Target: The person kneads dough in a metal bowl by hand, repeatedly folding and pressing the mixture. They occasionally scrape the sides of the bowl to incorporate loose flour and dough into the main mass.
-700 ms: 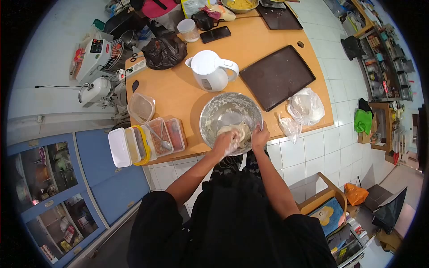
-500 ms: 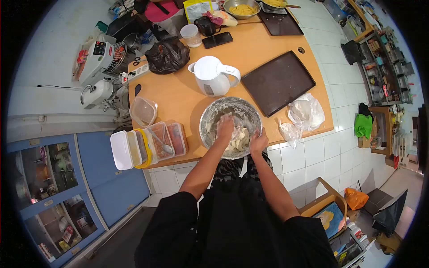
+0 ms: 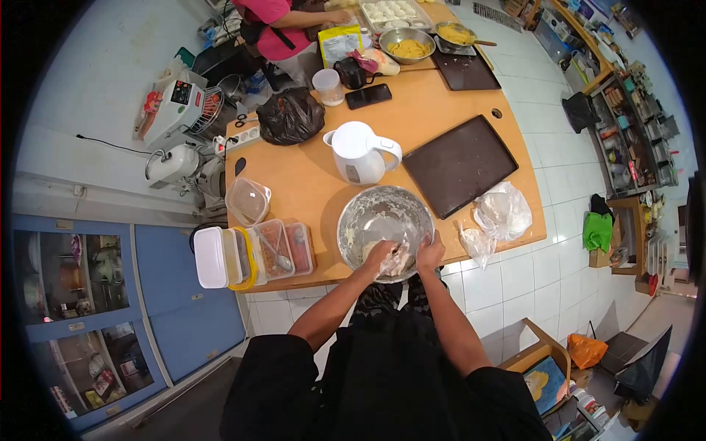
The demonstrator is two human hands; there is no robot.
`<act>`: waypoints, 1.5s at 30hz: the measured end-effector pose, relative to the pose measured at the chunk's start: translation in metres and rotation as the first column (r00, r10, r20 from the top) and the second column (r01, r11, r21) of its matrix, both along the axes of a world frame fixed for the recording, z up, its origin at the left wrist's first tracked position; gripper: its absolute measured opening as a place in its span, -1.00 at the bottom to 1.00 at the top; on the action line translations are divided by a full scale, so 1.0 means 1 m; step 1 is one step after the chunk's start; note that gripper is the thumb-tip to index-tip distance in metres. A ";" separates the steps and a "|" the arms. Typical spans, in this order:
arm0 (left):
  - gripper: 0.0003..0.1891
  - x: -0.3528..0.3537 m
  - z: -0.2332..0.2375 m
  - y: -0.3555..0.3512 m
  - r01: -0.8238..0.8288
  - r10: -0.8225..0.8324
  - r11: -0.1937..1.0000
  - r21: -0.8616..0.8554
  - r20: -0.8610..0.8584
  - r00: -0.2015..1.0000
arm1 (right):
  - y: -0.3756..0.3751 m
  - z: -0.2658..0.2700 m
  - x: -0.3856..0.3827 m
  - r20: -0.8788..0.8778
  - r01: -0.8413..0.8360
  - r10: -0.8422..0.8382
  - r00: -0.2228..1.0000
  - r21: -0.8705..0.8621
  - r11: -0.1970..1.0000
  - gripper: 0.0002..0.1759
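A metal mixing bowl (image 3: 382, 202), its inner wall smeared with flour and batter, sits at the near edge of the table. Inside it, pale sticky dough (image 3: 372, 248) lies low on the near side, partly covered by my hand. My left hand (image 3: 390, 257) is down in the bowl, dusted white, its fingers curled into the dough. At the right side of the bowl, my right hand (image 3: 430, 253) grips the rim. A white electric kettle (image 3: 359, 154) stands just behind the bowl.
A dark baking tray (image 3: 462, 165) and plastic bags (image 3: 502, 212) lie to the right. Food containers (image 3: 276, 250) line the left edge, with a black plastic bag (image 3: 290, 116) beyond. A person in pink (image 3: 272, 29) works at the far end near a tray of dough balls (image 3: 393, 13).
My left hand has moved from the middle of the bowl to its near side, pressing the dough there. The view has tilted up, bringing the co-worker and dough balls in. My right hand still holds the rim.
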State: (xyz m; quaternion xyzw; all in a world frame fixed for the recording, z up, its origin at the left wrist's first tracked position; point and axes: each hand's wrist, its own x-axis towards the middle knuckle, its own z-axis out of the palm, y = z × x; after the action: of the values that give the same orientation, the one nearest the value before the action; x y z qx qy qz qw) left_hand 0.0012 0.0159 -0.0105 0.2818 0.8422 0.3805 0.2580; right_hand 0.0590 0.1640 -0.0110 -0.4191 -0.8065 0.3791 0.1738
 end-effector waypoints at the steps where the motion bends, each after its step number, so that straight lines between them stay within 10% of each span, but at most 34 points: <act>1: -0.74 -0.002 0.006 -0.003 0.000 0.001 1.000 -0.006 0.051 0.999 | -0.001 -0.001 0.001 -0.007 -0.004 0.004 1.000 0.017 1.000 -0.81; 5: -0.72 -0.003 -0.015 -0.019 -0.271 0.263 0.963 0.008 0.216 0.940 | -0.008 0.004 0.000 -0.072 -0.013 0.015 0.997 0.038 0.999 -0.81; 9: -0.66 -0.016 0.018 -0.021 -0.044 0.070 0.971 0.236 -0.101 0.992 | -0.007 0.007 0.002 -0.003 -0.068 0.068 0.998 0.005 0.998 -0.81; 13: -0.49 -0.023 0.025 -0.026 -0.117 -0.032 0.955 -0.273 -0.484 0.874 | -0.013 0.009 0.002 -0.016 -0.019 0.018 1.000 -0.025 1.000 -0.82; 15: -0.45 -0.042 -0.062 -0.050 0.062 -0.130 0.983 -0.172 -0.419 0.898 | -0.015 0.009 0.002 -0.048 -0.001 0.001 0.999 -0.002 1.000 -0.81; 19: -0.66 -0.019 -0.093 -0.053 0.075 -0.217 0.929 -0.364 -0.368 0.904 | -0.018 0.009 0.000 -0.065 0.045 -0.043 0.997 0.039 0.998 -0.77; 22: -0.77 -0.013 -0.042 -0.035 0.118 -0.167 0.805 -0.582 -0.031 0.986 | -0.022 0.008 0.005 -0.027 0.071 -0.072 0.997 -0.040 0.997 -0.75; 31: -0.72 0.007 -0.081 -0.032 -0.208 0.212 0.849 -0.486 -0.047 0.976 | -0.025 0.023 0.000 -0.062 0.051 -0.055 0.997 -0.057 0.997 -0.78; 34: -0.66 0.007 -0.068 -0.015 -0.466 0.627 0.741 -0.483 0.250 0.738 | -0.024 0.012 0.005 -0.056 0.026 -0.028 0.998 -0.024 0.999 -0.80; 39: -0.62 0.025 -0.049 0.006 -0.713 0.454 0.694 -0.095 0.827 0.332 | -0.019 0.013 0.007 -0.031 -0.034 0.033 0.999 -0.009 0.999 -0.80; 41: -0.63 0.020 -0.043 0.010 -0.510 0.372 0.860 0.017 0.664 0.649 | -0.021 0.003 0.010 -0.042 -0.026 0.027 0.999 0.014 1.000 -0.80; 42: -0.64 0.011 -0.038 0.013 -0.207 0.218 0.976 -0.066 0.323 0.921 | -0.021 -0.002 0.013 -0.047 -0.026 0.027 0.999 0.029 0.999 -0.79; 45: -0.68 -0.026 -0.037 0.010 -0.034 -0.003 0.944 -0.327 -0.112 0.994 | -0.024 0.005 0.013 0.020 -0.050 0.051 0.999 -0.055 0.997 -0.78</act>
State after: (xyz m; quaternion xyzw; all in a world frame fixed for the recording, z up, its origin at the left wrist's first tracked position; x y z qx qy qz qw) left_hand -0.0252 0.0254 -0.0478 0.2487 0.9091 0.2207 0.2511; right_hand 0.0718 0.1398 -0.0064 -0.4071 -0.8080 0.4008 0.1443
